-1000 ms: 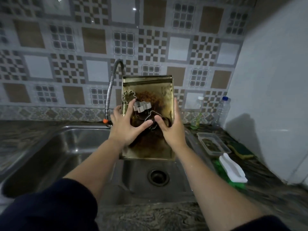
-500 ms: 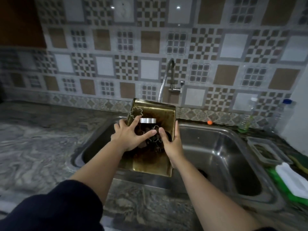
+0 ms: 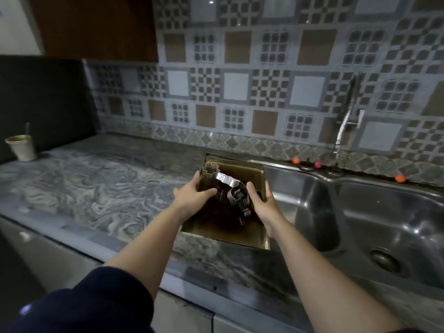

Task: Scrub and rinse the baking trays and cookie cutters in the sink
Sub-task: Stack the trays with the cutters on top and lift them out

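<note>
Patterned tiles run along the wall behind a grey marbled table (image 3: 101,188), with a steel sink (image 3: 360,212) set into it at the right and a coiled tap hose (image 3: 343,126) hanging above. A pale cup (image 3: 21,147) stands far off at the left end.

Both hands hold a brass-coloured baking tray (image 3: 230,233) over the edge where table meets sink, its near end toward the person. The left hand (image 3: 192,199) grips the tray's left side, thumb laid inward against the cookie cutters (image 3: 230,191) piled on it. The right hand (image 3: 262,203) holds the right rim, its fingers mostly straight along the edge and the thumb up beside the cutters. A flower-shaped cutter (image 3: 211,169) stands at the far left corner.

The tray floor looks dark and stained with baked-on brown, so I would judge that scrubbing has hardly begun, if at all. No water runs from the hose that I can see, the basin looks bare, and no sponge or soap shows. Everything seems left to do: cutters and tray scrubbed, then rinsed.
</note>
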Motion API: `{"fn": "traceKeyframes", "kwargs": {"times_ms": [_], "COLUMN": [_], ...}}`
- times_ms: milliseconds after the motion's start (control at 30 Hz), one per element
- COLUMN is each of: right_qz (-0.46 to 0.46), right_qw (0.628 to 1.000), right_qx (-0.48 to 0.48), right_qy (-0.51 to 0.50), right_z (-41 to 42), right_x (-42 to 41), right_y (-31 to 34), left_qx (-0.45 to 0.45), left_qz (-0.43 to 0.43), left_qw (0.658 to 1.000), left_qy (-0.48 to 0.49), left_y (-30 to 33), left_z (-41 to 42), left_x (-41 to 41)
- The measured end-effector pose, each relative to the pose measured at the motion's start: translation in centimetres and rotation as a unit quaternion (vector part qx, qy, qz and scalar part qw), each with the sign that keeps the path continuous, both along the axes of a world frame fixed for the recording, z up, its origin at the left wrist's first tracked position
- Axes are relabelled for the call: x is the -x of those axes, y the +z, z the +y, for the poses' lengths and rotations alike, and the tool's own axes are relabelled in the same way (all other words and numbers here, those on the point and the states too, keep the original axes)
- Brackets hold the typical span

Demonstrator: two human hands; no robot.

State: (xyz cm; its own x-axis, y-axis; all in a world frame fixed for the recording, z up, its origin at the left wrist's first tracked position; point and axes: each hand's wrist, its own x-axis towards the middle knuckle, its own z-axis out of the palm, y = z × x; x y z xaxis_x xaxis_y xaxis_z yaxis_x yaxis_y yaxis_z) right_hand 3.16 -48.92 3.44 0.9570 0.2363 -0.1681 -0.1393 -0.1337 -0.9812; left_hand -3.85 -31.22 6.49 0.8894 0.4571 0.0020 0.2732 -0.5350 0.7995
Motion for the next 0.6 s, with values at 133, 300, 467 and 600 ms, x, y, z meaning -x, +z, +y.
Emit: {"fn": "traceKeyframes", "kwargs": {"times_ms": [133,300,467,600], "right_qz": [0.013,0.027,0.030,0.024], "right_qw": [1.000,0.999,0.997,0.997], "right_qx": [0.022,0.033,0.066,0.071], "right_qy": [0.006,0.019,0.021,0.022], "right_z": [4.1,7.8,11.1,13.9], "right_x": [0.1,-1.7,-5.6,-9.8], "right_y": [-0.9,-1.5,-2.3,-2.6], "left_qx": [0.082,0.163,0.140,0.131], "left_qz": [0.002,-0.013,-0.012,-0.006], "left_qw": [0.997,0.986,0.990,0.991], "left_qy": [0.000,-0.024,-0.015,-0.017], "left_y": [-2.2,-3.7,-5.0,-5.1], "left_z": [4.6,8.2,11.2,13.6], "left_x": [0.2,-1.1,-4.8,-8.5]}}
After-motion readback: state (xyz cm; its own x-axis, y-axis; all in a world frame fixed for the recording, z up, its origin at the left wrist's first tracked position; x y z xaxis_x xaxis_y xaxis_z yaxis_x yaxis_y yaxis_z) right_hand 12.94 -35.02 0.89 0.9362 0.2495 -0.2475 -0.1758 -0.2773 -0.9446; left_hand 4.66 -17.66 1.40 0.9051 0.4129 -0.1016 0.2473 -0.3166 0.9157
